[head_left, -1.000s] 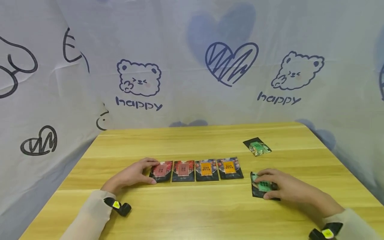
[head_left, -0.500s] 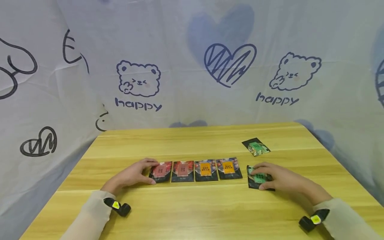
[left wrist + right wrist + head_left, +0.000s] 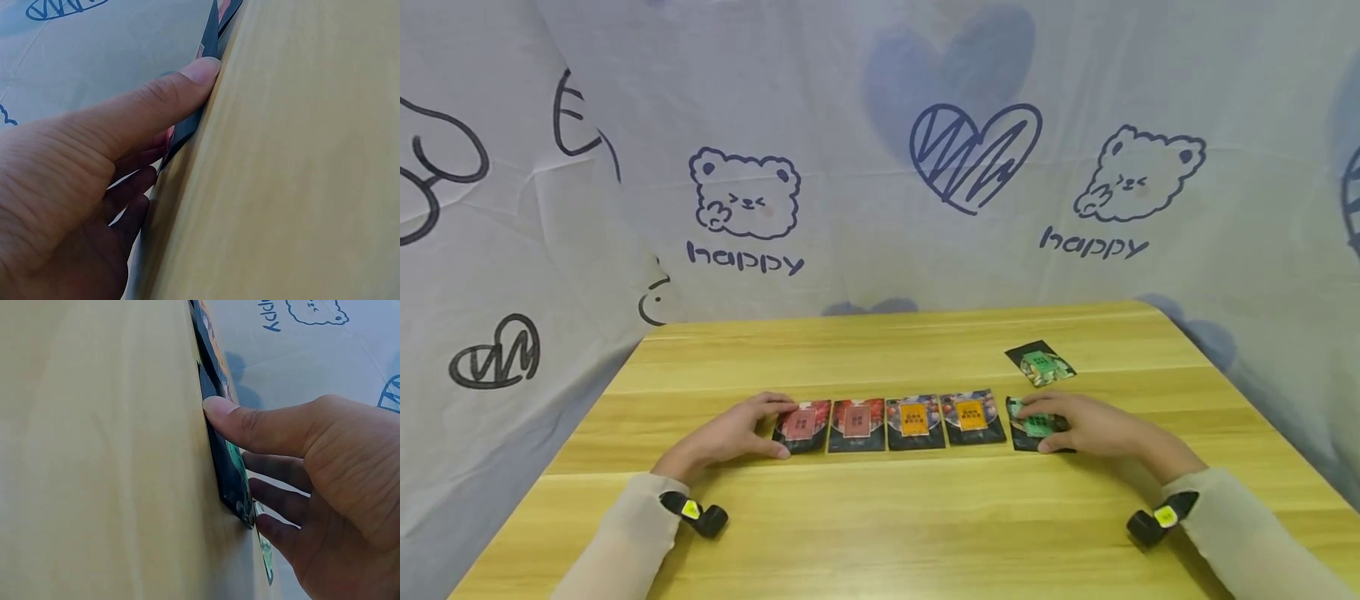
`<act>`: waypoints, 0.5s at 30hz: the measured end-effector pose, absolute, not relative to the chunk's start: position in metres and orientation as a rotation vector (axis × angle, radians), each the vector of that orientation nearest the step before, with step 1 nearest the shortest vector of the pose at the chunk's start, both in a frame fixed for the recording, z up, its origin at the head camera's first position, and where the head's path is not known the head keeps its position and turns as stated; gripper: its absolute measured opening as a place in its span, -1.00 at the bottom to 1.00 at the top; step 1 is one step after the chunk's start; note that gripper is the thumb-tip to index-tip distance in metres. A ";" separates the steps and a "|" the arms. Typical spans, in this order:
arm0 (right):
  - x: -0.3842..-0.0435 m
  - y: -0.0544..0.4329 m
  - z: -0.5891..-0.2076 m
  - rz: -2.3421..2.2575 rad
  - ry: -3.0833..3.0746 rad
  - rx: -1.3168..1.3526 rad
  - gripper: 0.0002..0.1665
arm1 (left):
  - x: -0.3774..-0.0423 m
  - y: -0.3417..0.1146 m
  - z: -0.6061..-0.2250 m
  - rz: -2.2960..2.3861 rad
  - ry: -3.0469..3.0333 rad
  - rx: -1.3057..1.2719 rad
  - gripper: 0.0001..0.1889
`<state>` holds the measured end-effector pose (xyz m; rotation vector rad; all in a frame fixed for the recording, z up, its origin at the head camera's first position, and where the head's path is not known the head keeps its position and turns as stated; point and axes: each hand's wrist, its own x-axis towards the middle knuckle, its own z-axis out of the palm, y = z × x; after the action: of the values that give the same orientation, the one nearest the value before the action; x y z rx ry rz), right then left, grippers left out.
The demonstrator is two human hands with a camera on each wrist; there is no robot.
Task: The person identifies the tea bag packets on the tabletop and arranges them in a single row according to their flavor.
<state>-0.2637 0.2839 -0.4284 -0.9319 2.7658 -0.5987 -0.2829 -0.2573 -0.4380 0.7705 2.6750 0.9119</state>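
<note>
My left hand (image 3: 741, 429) rests at the left end of a row of flat black sachets. Its thumb (image 3: 203, 70) touches the near edge of the first red-labelled sachet (image 3: 803, 427), and its fingertips reach the far edge. A second red-labelled sachet (image 3: 857, 423) and two orange-labelled ones (image 3: 914, 421) (image 3: 973, 415) lie beside it. At the right end my right hand (image 3: 1093, 425) grips a green-labelled sachet (image 3: 1033, 425) between thumb and fingers, partly covering it. A narrow gap separates it from the row. Another green-labelled sachet (image 3: 1041, 363) lies askew behind the right hand.
Everything lies on a light wooden table (image 3: 880, 517). A pale cloth (image 3: 865, 200) with drawn hearts and bears hangs behind and along the sides. Each wrist wears a small black camera on a strap (image 3: 700, 512).
My right hand has moved the green-labelled sachet away from me and leftward, level with the row and near its right end. The left hand and the other sachets have stayed put.
</note>
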 end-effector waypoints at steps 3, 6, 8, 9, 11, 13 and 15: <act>-0.269 0.285 -0.427 -0.583 2.770 -0.950 -0.39 | -0.285 -0.256 -0.437 0.901 2.684 0.772 -0.18; -0.274 0.285 -0.427 -0.583 2.762 -0.969 -0.39 | -0.285 -0.256 -0.436 0.902 2.689 0.771 -0.18; -0.276 0.284 -0.428 -0.589 2.751 -0.983 -0.38 | -0.285 -0.257 -0.437 0.900 2.687 0.769 -0.17; -0.277 0.283 -0.428 -0.597 2.745 -0.987 -0.39 | -0.284 -0.257 -0.437 0.902 2.683 0.769 -0.17; -0.278 0.282 -0.429 -0.609 2.741 -0.985 -0.40 | -0.284 -0.257 -0.438 0.906 2.678 0.778 -0.17; -0.279 0.281 -0.430 -0.620 2.737 -0.988 -0.40 | -0.283 -0.258 -0.439 0.905 2.677 0.791 -0.17; -0.280 0.280 -0.431 -0.626 2.733 -0.986 -0.41 | -0.283 -0.259 -0.440 0.904 2.677 0.799 -0.17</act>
<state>-0.2799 0.2798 -0.4309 -0.9864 2.7332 -0.6263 -0.2828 -0.2587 -0.4398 0.7995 2.6768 0.9045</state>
